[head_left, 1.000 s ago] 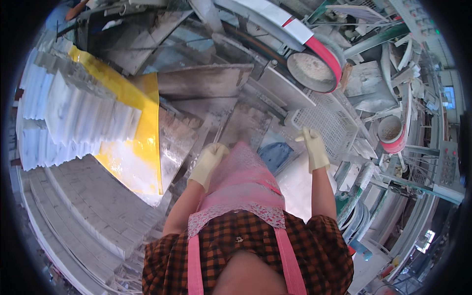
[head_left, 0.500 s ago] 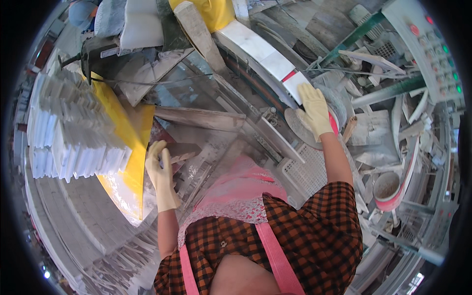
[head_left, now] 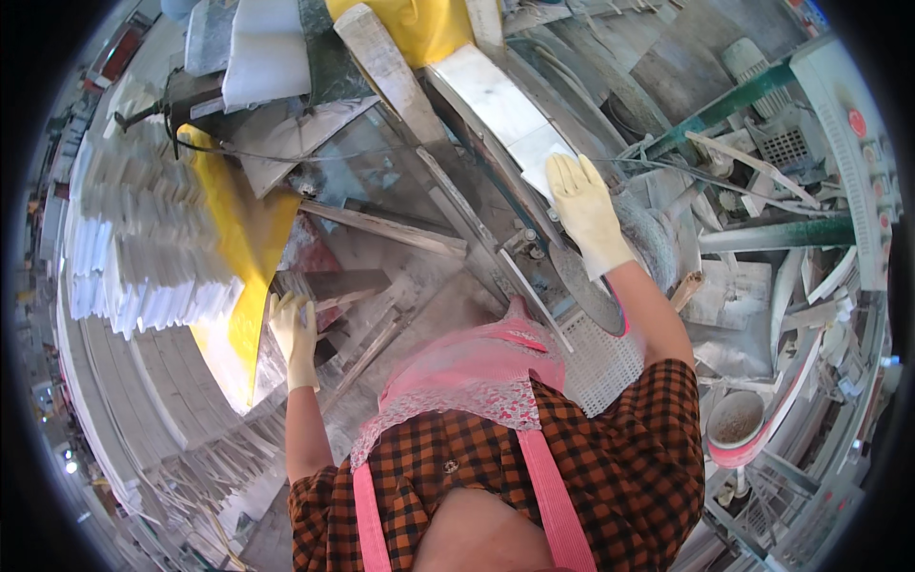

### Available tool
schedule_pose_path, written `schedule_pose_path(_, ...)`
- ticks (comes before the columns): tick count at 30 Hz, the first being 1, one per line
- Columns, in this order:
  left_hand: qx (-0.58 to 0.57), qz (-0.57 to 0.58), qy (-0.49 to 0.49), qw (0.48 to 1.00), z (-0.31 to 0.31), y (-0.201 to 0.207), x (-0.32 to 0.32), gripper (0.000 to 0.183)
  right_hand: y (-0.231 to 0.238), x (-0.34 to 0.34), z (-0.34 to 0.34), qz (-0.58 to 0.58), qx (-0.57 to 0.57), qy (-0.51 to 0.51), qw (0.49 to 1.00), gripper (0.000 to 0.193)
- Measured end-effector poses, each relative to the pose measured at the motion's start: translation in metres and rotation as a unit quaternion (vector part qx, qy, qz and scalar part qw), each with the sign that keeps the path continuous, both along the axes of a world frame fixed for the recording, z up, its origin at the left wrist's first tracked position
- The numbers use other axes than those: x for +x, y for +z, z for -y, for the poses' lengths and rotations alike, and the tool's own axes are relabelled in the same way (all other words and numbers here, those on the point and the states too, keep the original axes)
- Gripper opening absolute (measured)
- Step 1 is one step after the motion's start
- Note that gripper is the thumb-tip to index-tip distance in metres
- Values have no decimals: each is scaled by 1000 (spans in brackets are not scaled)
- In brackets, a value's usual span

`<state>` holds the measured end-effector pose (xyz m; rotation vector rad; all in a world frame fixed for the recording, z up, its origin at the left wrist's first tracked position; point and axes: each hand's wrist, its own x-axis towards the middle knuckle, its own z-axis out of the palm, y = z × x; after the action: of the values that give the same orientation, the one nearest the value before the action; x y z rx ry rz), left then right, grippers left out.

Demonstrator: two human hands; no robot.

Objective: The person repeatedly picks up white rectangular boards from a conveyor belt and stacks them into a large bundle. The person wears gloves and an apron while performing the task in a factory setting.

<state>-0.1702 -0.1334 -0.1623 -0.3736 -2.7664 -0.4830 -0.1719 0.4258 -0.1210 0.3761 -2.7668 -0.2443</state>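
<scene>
My right hand (head_left: 583,214), in a cream rubber glove, lies with fingers stretched out on the near end of a row of white slabs (head_left: 491,105). The slabs run end to end along a narrow bed up to a yellow sheet (head_left: 400,29). Below that hand, beside my wrist, is a round grey disc (head_left: 581,286). My left hand (head_left: 294,329), gloved alike, hangs with bent, parted fingers between a yellow sheet (head_left: 250,257) and a grey-brown block (head_left: 348,284). Nothing shows in its grasp. Whether its fingertips touch the sheet is unclear.
Tall stacks of thin white slabs (head_left: 152,248) stand at the left. On the right are a control panel (head_left: 853,153) with coloured buttons, a green bar (head_left: 772,236), a bucket (head_left: 736,418) and scraps. A white perforated crate (head_left: 610,357) sits below the disc.
My right hand has moved up and left along the slab row, and the red mark on the slabs no longer shows. My left hand has shifted a little left and down. The whole view has turned slightly.
</scene>
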Motion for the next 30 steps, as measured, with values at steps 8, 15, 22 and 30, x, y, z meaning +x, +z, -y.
schedule_pose_path(8,12,-85,-39,996,-2,-1,-3,9,-44,-51,-8,11,57,-15,998,52)
schedule_pose_path(15,-64,-92,-70,991,4,8,6,16,-1,-53,4,78,-95,-47,991,52)
schedule_pose_path(22,166,-3,-38,985,5,15,30,25,67,-51,138,214,-422,-80,877,50)
schedule_pose_path(30,343,18,262,902,81,84,107,44,58,1,481,401,-609,168,664,35)
